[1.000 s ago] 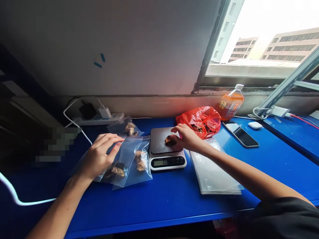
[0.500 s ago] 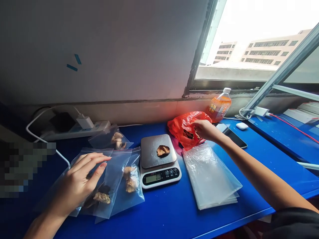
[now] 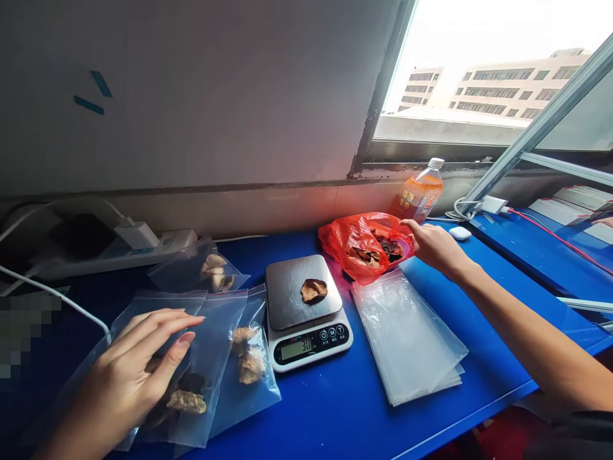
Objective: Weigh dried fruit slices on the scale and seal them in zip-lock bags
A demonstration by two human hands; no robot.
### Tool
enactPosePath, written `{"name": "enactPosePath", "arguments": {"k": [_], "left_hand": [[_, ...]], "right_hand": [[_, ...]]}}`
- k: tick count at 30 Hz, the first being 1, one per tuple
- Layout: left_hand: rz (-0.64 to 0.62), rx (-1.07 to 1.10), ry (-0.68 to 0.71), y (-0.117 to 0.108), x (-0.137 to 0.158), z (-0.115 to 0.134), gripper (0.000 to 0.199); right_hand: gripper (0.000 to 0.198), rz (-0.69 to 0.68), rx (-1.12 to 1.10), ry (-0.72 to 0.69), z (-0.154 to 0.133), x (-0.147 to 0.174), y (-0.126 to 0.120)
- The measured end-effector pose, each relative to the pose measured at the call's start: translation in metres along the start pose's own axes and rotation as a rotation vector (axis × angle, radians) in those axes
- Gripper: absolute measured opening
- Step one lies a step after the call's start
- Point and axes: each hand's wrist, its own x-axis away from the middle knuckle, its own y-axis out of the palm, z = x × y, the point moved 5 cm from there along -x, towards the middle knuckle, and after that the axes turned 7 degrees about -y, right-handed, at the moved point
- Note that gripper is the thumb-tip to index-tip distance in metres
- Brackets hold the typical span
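My right hand [image 3: 435,244] grips the right rim of a red plastic bag [image 3: 335,239], whose mouth gapes to show dried brown slices [image 3: 385,248] inside. One dried brown slice [image 3: 314,291] lies on the steel plate of a digital kitchen scale [image 3: 311,348]; its display reads about 3.0. My left hand [image 3: 143,367] holds nothing, fingers apart, over clear zip bags at the left. Under and beside it, one zip bag [image 3: 215,358] has a rough tan piece [image 3: 186,402] in it, and another zip bag [image 3: 258,406] holds pale brown chunks [image 3: 249,358].
Flat clear bags [image 3: 407,345] are stacked right of the scale. Behind the red bag stands an orange drink bottle [image 3: 421,191]. A white earbud case [image 3: 460,233] lies farther right. A power strip [image 3: 177,246] with white cables and a zip bag of pale pieces [image 3: 215,271] sit back left.
My right hand has come out of the red bag's mouth to its right rim, and the mouth is wider. The scale's display has gone from 0.0 to about 3.0.
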Motion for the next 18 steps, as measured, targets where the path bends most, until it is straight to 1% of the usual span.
{"name": "enactPosePath", "arguments": {"k": [1,3,4,5,6,8,9,10,12,15,18], "left_hand": [[0.002,-0.006,-0.001,-0.001,0.0,0.0,0.024],[-0.003,-0.024,-0.01,-0.002,0.0,-0.002,0.024],[-0.008,-0.033,-0.016,-0.003,0.0,-0.002,0.024],[-0.011,-0.038,-0.024,-0.004,0.001,-0.003,0.025],[-0.011,-0.04,-0.032,-0.005,0.001,-0.004,0.025],[-0.01,-0.043,-0.043,-0.006,0.001,-0.005,0.027],[-0.009,-0.044,-0.048,-0.007,0.001,-0.006,0.027],[-0.01,-0.045,-0.055,-0.007,0.001,-0.007,0.028],[-0.034,-0.051,-0.057,-0.007,0.001,-0.01,0.027],[-0.064,-0.05,-0.04,-0.006,0.0,-0.011,0.027],[-0.046,-0.034,-0.056,-0.006,-0.001,-0.012,0.03]], "right_hand": [[0.043,0.093,-0.038,0.009,0.001,0.002,-0.004],[0.039,0.322,-0.129,0.038,-0.002,0.005,-0.017],[0.037,0.401,-0.169,0.034,-0.008,0.005,-0.024],[0.036,0.406,-0.191,0.01,-0.017,0.002,-0.027],[0.036,0.35,-0.201,-0.034,-0.028,-0.002,-0.028],[0.032,0.149,-0.189,-0.13,-0.05,-0.014,-0.023],[0.029,0.058,-0.17,-0.147,-0.057,-0.02,-0.018],[0.026,-0.003,-0.147,-0.131,-0.058,-0.026,-0.014],[0.023,-0.056,-0.102,-0.044,-0.049,-0.037,-0.005],[0.024,-0.151,-0.056,0.075,-0.024,-0.05,0.012],[0.022,-0.209,-0.063,0.098,-0.01,-0.062,0.021]]}}
